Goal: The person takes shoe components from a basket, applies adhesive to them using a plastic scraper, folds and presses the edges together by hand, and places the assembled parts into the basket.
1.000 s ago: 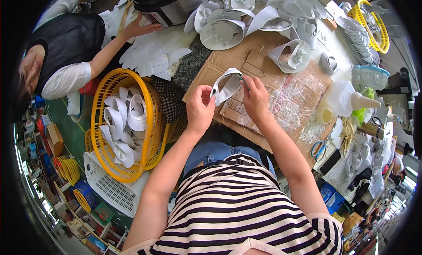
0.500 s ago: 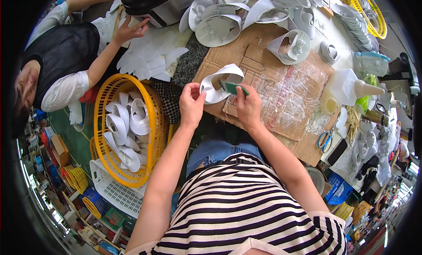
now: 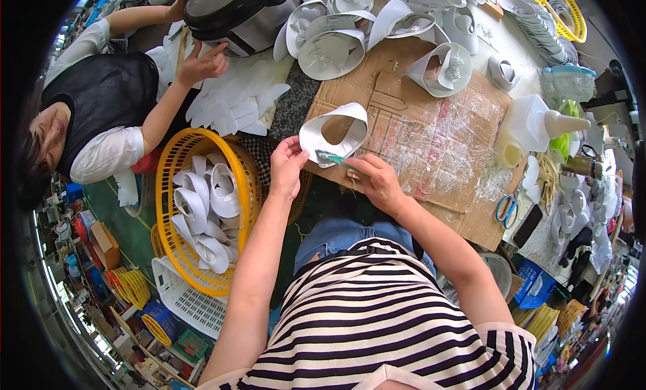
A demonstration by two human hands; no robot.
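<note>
My left hand (image 3: 287,169) pinches the near left edge of a white shoe upper (image 3: 346,142), a curved band with a wide opening, held up over the near edge of the cardboard. In my right hand (image 3: 377,181) is a slim green tool (image 3: 344,163), seen nearly edge-on; whether it is a brush or a scraper I cannot tell. Its pale tip touches or nearly touches the upper's inner face by my left fingers. More white uppers (image 3: 332,55) stand at the back of the table, with clear, crumpled-looking bits inside some.
Glue-streaked cardboard (image 3: 404,144) covers the table front. At right are a squeeze bottle (image 3: 528,131), blue-handled scissors (image 3: 506,210) and a phone (image 3: 527,226). A yellow basket (image 3: 163,208) of uppers stands at left. A co-worker's hand (image 3: 202,62) is near a cooker (image 3: 242,17).
My right hand has lowered slightly and turned the green tool from broadside to edge-on, its tip now nearer my left fingers. The upper has tilted, its opening showing more. The whole view has shifted slightly.
</note>
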